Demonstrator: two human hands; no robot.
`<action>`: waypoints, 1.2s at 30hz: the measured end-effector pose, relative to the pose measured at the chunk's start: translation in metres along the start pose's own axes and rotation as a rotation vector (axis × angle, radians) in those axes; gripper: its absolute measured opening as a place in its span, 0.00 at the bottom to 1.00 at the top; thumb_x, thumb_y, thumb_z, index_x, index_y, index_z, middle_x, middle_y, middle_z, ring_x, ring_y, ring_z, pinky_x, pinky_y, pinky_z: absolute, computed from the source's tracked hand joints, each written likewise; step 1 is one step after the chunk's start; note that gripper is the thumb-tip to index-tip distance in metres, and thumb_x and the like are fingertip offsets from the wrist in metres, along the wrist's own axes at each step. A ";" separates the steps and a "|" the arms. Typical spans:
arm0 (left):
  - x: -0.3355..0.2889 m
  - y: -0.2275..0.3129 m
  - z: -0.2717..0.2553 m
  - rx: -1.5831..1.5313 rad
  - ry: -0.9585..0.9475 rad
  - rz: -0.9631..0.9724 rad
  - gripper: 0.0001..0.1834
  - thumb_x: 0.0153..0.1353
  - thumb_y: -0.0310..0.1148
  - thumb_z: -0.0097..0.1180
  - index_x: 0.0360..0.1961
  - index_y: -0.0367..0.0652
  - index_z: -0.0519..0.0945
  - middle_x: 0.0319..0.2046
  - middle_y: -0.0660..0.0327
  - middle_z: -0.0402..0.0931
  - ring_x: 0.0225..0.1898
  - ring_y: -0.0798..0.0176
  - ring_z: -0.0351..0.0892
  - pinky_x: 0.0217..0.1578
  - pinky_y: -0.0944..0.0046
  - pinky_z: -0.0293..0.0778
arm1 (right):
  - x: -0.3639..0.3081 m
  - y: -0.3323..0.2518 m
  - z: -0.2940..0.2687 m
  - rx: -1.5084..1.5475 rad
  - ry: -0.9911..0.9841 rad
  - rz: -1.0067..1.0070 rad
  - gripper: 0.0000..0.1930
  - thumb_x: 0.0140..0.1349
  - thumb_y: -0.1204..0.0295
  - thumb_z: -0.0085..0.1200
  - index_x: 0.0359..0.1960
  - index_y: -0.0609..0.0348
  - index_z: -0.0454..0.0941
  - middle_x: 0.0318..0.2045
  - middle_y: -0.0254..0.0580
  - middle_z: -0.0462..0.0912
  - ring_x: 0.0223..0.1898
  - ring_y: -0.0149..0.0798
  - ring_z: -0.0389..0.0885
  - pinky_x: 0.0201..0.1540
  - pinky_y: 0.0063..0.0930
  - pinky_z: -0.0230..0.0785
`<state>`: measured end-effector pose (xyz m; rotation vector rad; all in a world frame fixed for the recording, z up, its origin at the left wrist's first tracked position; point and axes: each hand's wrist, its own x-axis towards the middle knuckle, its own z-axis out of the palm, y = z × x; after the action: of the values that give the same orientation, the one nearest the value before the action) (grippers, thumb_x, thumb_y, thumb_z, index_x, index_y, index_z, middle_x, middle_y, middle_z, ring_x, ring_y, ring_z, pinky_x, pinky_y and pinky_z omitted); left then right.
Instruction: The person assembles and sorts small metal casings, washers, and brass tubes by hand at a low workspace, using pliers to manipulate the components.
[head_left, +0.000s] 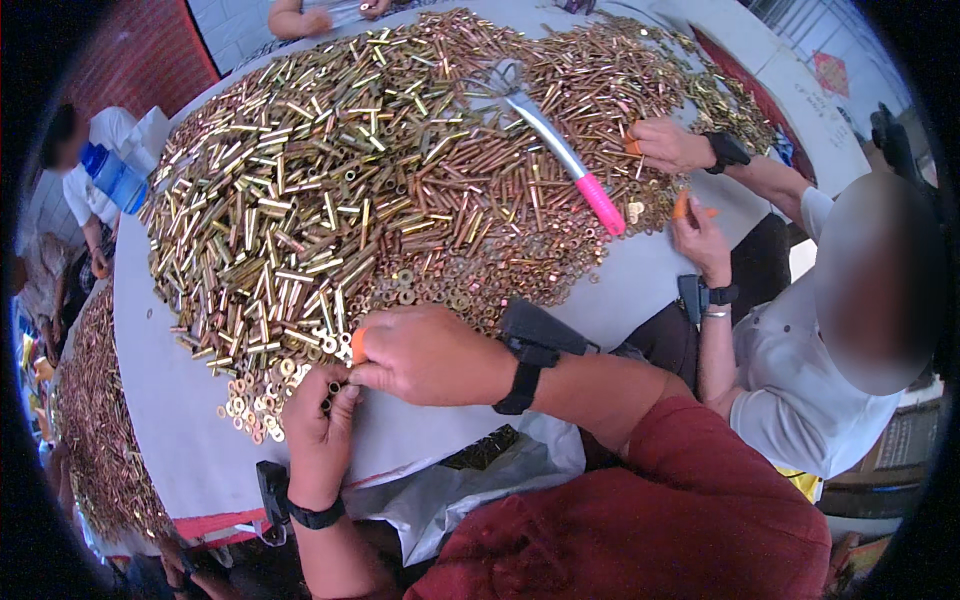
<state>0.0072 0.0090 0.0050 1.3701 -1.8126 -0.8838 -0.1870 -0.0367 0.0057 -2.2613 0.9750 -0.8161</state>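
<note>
My left hand is closed around small brass-coloured metal sleeves, whose round ends show between thumb and fingers. Meeting it from the right, my right hand pinches at the same spot, an orange finger cover on one finger. What its fingertips grip is hidden. Just beyond both hands lie loose flat washers and a heap of small nuts. Farther back rises a large pile of metal sleeves, with bolts mixed in toward the middle and right.
A hand tool with a pink grip and wire prongs lies on the pile. At the right, a co-worker's hands handle pieces. A white plastic bag hangs at the grey table's near edge. Another parts pile is at left.
</note>
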 end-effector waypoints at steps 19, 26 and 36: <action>0.005 -0.007 0.003 -0.095 0.017 -0.016 0.03 0.63 0.25 0.56 0.37 0.38 0.76 0.26 0.61 0.76 0.28 0.66 0.76 0.31 0.68 0.72 | 0.005 0.007 0.009 0.302 0.176 -0.061 0.10 0.59 0.64 0.58 0.35 0.57 0.76 0.30 0.47 0.79 0.36 0.51 0.80 0.38 0.42 0.72; 0.002 -0.012 0.000 -0.159 0.014 -0.057 0.04 0.64 0.25 0.56 0.38 0.38 0.76 0.26 0.62 0.76 0.28 0.68 0.76 0.32 0.68 0.72 | 0.005 0.004 0.008 0.090 0.028 0.063 0.15 0.58 0.59 0.60 0.31 0.59 0.77 0.30 0.46 0.81 0.33 0.51 0.80 0.34 0.42 0.72; 0.001 -0.018 0.001 -0.228 0.042 -0.071 0.03 0.64 0.25 0.56 0.38 0.38 0.75 0.26 0.61 0.78 0.28 0.69 0.76 0.31 0.69 0.72 | 0.004 -0.001 0.012 0.568 0.035 0.253 0.13 0.60 0.73 0.58 0.46 0.58 0.77 0.32 0.36 0.78 0.31 0.31 0.77 0.36 0.23 0.71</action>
<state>0.0157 0.0039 -0.0106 1.3039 -1.5860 -1.0563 -0.1755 -0.0369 -0.0009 -1.6118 0.8829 -0.8866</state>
